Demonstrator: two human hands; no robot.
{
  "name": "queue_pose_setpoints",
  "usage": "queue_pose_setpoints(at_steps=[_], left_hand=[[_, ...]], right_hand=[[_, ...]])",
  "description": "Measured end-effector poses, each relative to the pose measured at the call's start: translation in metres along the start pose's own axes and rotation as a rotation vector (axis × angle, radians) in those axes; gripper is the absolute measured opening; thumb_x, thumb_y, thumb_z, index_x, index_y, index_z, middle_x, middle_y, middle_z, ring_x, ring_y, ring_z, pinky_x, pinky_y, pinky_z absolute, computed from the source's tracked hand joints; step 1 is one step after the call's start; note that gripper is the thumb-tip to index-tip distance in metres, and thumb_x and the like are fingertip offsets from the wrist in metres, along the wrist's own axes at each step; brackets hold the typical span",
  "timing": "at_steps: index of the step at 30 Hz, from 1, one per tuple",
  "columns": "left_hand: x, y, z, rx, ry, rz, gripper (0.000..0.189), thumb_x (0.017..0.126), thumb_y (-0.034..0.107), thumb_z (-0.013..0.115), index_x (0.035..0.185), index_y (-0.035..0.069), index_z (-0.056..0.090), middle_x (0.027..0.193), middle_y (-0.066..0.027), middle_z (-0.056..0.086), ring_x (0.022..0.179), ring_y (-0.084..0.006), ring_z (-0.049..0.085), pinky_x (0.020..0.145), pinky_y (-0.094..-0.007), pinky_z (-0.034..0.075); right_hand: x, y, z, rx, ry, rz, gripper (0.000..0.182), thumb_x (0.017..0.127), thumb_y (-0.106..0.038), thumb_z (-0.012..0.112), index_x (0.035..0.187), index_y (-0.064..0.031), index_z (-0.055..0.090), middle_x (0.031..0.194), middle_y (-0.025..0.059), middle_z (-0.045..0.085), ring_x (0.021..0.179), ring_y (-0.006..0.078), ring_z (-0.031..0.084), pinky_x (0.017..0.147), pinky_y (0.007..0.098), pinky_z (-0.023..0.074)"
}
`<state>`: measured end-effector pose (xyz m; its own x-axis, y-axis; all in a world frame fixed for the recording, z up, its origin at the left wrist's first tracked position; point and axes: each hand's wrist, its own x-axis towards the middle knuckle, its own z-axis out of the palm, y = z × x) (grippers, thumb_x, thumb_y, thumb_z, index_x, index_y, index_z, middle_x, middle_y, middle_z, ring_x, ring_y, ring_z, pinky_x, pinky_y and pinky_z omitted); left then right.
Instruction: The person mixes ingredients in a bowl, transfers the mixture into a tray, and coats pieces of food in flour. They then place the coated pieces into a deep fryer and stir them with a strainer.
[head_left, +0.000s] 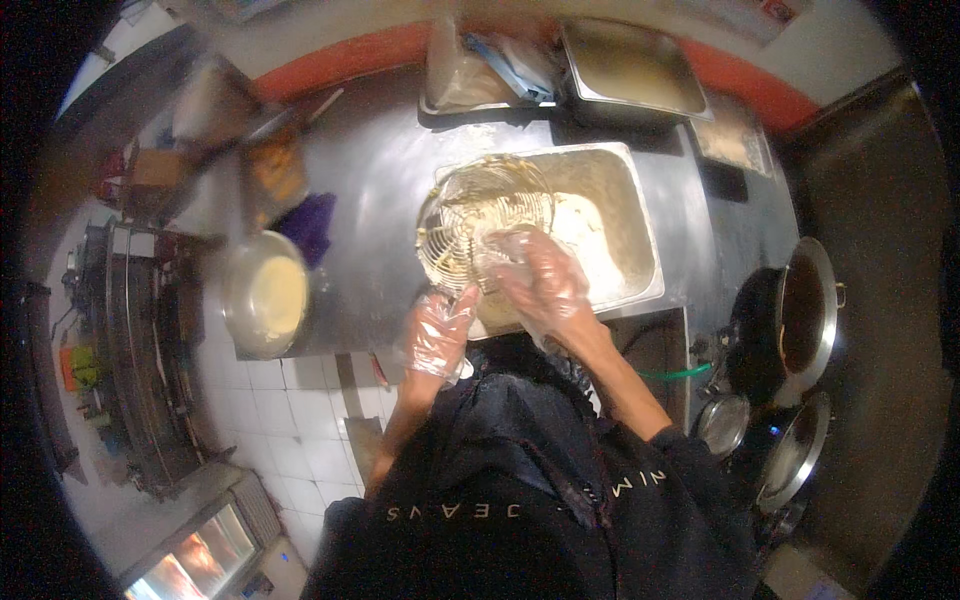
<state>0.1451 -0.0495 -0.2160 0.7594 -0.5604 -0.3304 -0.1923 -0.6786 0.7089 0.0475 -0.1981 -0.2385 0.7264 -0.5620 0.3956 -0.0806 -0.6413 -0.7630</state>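
A round wire basket (442, 251), with pale bits stuck to its wires, is tilted over a rectangular metal pan (641, 225). White flour-like powder (589, 232) lies in the pan. My left hand (439, 330), in a clear plastic glove, grips the basket at its near edge. My right hand (536, 277), gloved the same way, is at the basket's near right side with its fingers curled. Blur and the glove hide whether those fingers hold anything. The basket covers the pan's left part.
A metal bowl (281, 292) of pale yellow contents sits at the table's left end, by a purple cloth or bag (309, 225). Behind stand a deep metal pan (637, 67) and a tray with plastic bags (487, 75). To the right are large metal woks (810, 315) and a green hose (675, 373).
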Motion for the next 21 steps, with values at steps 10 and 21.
queue_pose_setpoints(at_steps=[10,21], left_hand=[[0.016,0.001,-0.025,0.104,0.018,-0.049,0.054,0.089,0.047,0.059,0.073,-0.004,0.060,0.070,-0.0244,0.058,0.063,-0.0350,0.058,0.063,-0.0431,0.044],[-0.002,-0.016,0.000,-0.326,0.148,-0.246,0.035,0.089,0.033,0.066,0.076,0.001,0.060,0.060,-0.0060,0.057,0.048,-0.0162,0.051,0.046,-0.0355,0.041]], right_hand=[[0.005,0.133,-0.016,-0.650,-0.496,0.360,0.110,0.065,-0.069,0.069,0.151,-0.0178,0.021,0.151,0.0225,0.023,0.140,0.0375,0.025,0.112,0.0465,0.0234],[0.028,0.140,0.028,-0.628,-1.108,0.149,0.089,0.084,-0.053,0.056,0.152,-0.0133,0.015,0.153,0.0200,0.024,0.143,0.0368,0.018,0.113,0.0511,0.0206]])
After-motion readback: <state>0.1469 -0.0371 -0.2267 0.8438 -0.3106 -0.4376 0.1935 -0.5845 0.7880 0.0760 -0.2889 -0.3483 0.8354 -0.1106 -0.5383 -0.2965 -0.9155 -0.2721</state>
